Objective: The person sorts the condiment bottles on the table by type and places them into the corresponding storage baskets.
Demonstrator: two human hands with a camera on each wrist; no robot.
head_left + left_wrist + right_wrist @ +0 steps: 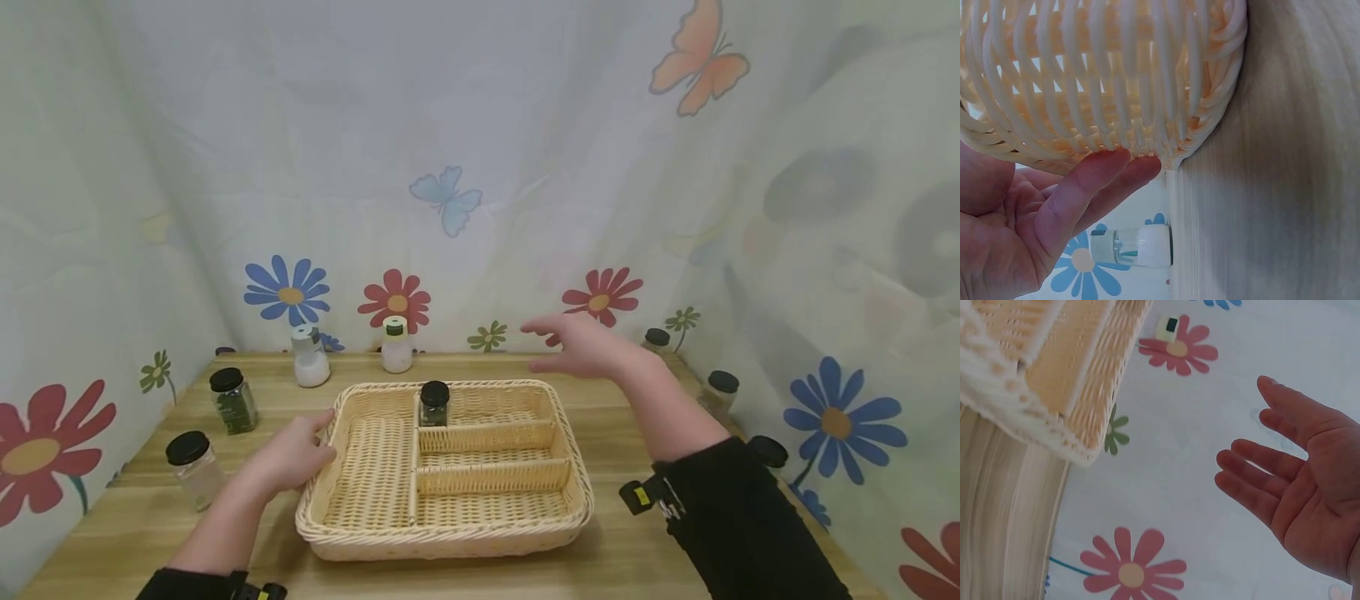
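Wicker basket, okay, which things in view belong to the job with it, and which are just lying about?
Likely the job: wicker basket, left hand touching it; black-lidded jar inside it.

Seemingly just lying about, though they may belong too: two jars at left; three jars at right; two bottles at the back.

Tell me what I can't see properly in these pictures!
Basket: left wrist view, cut off by the top and left edges.
Jar in the basket: head view, base hidden behind a divider; any writing is too small to read.
Back right jar: head view, lower part hidden behind the right arm.
Front right jar: head view, most of its body hidden behind the sleeve.
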